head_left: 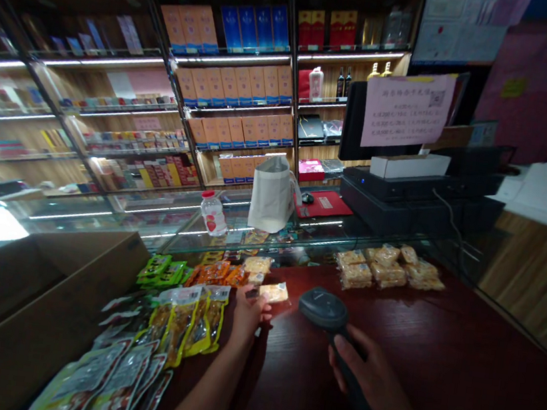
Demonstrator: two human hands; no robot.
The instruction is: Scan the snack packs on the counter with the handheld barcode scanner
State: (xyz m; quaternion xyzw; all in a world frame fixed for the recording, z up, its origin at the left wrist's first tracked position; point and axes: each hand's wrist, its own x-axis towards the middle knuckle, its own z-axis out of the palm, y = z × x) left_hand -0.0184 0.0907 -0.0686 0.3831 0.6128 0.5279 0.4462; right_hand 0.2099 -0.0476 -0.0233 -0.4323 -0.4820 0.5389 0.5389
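Note:
My right hand (366,365) is wrapped round the handle of a dark grey barcode scanner (324,308), its head turned toward the left. Between the fingers of my left hand (250,309) is a small clear-wrapped pale snack pack (274,292), just off the table top. Right behind it lie two similar packs (257,265). Left of my left forearm are orange snack packets (211,273), green packets (161,271) and yellow-edged pouches (185,321). Larger silver-edged pouches (94,376) lie nearer to me. Several more wrapped snack packs (386,267) sit in a group at the table's far right.
An open cardboard box (40,295) stands at left. Behind the dark red table (414,358) is a glass counter with a red-capped bottle (213,214), a white bag (272,195), a mouse (307,198) and a monitor (355,121). Stocked shelves line the back.

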